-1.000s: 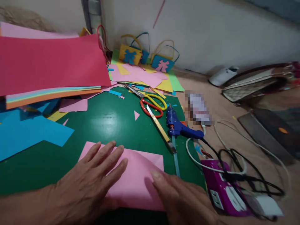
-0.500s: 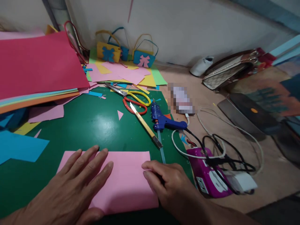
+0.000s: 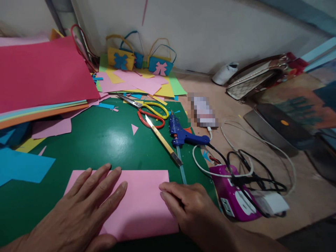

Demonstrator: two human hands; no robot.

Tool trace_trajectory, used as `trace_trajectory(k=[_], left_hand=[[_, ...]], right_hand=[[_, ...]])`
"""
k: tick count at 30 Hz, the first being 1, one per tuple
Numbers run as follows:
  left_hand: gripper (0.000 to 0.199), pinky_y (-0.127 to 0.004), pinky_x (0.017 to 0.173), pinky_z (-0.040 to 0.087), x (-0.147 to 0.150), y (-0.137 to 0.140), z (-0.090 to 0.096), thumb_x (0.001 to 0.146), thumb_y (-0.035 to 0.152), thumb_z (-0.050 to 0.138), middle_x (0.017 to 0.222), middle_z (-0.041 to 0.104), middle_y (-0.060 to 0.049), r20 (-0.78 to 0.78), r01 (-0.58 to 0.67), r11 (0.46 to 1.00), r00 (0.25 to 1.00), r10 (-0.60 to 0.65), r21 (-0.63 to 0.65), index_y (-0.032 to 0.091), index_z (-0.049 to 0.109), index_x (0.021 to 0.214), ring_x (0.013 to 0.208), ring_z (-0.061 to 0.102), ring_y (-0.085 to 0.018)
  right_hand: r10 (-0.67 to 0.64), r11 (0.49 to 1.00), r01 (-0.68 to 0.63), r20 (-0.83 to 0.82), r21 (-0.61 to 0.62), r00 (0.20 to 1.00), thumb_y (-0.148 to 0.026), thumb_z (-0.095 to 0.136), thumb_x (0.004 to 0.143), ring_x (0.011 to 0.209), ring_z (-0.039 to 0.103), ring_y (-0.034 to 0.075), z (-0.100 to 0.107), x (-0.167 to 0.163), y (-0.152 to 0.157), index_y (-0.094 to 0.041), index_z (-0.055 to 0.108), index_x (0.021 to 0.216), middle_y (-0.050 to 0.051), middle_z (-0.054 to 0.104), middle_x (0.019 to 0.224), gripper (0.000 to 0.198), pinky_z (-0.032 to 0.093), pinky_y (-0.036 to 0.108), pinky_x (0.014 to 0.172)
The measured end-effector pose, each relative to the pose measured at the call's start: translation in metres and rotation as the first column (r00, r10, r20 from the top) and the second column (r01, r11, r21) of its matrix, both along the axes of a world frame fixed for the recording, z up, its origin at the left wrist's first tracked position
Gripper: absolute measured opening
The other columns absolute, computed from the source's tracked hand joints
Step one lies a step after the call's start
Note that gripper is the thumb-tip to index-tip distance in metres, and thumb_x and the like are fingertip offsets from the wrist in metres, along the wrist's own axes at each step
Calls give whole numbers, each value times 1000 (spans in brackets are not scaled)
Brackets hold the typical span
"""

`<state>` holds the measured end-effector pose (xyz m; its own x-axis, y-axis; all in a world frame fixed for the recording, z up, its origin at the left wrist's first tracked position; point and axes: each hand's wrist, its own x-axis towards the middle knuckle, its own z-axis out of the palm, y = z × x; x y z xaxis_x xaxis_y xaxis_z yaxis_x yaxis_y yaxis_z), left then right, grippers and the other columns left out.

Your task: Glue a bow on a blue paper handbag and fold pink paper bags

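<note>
A pink sheet of paper (image 3: 143,206) lies on the green mat at the front, and looks folded. Flat across its left part rests my left hand (image 3: 89,203), fingers spread. My right hand (image 3: 193,204) is closed at the sheet's right edge, thumb and forefinger pinching it; the other fingers are curled and partly hidden. Beyond the sheet lies a craft knife (image 3: 162,140) with a yellow handle, its blade tip over scissors (image 3: 151,113) with red and yellow handles. To their right is a blue glue gun (image 3: 181,131) with a clear glue stick in its back.
Coloured sheets (image 3: 47,73) are stacked at the left, near blue paper (image 3: 28,164). Small paper bags (image 3: 120,58) with bows stand by the wall. On the right are a phone (image 3: 204,112), a purple power strip (image 3: 236,196) with tangled cables, a dark case (image 3: 280,126) and a handbag (image 3: 252,84).
Almost nothing differs. Both hands keep their places on the pink paper; the view has shifted very slightly.
</note>
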<state>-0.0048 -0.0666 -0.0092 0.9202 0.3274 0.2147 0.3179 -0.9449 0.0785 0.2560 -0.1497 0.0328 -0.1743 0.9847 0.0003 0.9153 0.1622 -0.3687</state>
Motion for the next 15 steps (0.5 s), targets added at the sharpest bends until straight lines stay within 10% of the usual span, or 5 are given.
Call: trace_trajectory(k=[15], left_hand=[[77,-44,114,2,0,0,2,84,62,44,150,29,-10,-20,-3,1000,1000,4,9,20,26,145,138,18,-34]], right_hand=[[24,1000,-24,-2,18,1000,-8,41,86,57,60,11,-3,2,-1,-18,65,77,1,67,68,28,37,22,55]])
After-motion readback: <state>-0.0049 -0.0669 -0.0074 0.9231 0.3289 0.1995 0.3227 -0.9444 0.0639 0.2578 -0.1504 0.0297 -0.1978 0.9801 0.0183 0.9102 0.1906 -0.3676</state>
